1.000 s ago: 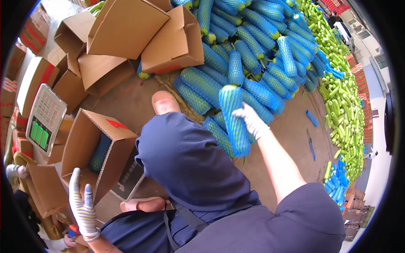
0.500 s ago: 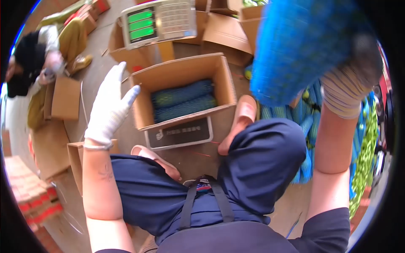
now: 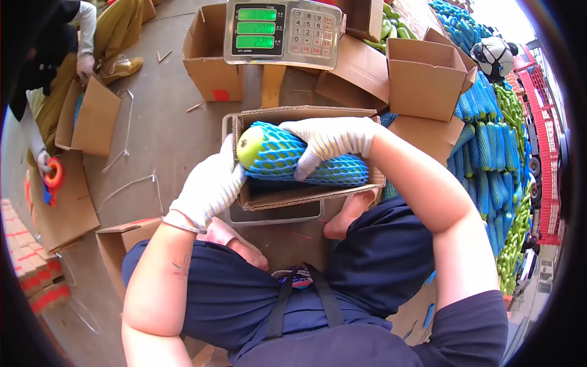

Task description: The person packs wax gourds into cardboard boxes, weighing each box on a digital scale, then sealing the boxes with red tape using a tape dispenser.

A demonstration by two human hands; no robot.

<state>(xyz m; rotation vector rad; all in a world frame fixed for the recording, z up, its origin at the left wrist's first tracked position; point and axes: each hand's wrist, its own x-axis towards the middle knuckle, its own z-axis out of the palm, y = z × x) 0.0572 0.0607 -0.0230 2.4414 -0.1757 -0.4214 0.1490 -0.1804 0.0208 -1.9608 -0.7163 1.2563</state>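
Observation:
My right hand (image 3: pixel 336 144), in a striped white glove, is closed over a green gourd (image 3: pixel 247 147) in a blue foam net. The gourd lies lengthwise at the mouth of a cardboard box (image 3: pixel 299 199), its bare pale-green end facing left. My left hand (image 3: pixel 211 186), gloved too, grips the box's left wall, its thumb close to the gourd's end. Below the held gourd the box's contents are mostly hidden. The box stands on the platform of a weighing scale (image 3: pixel 278 214), whose display panel (image 3: pixel 281 33) with green readouts is just beyond.
At the left, a co-worker's gloved hand (image 3: pixel 44 162) is at an orange tape dispenser (image 3: pixel 54 173) beside open cartons (image 3: pixel 98 119). More cartons (image 3: pixel 422 76) stand ahead right. A big pile of blue-netted gourds (image 3: pixel 492 147) lies right, with another person (image 3: pixel 494 58) behind it.
My right hand has brought the netted gourd from the upper right down to the box's mouth. My left hand has moved from open beside the box onto its left wall.

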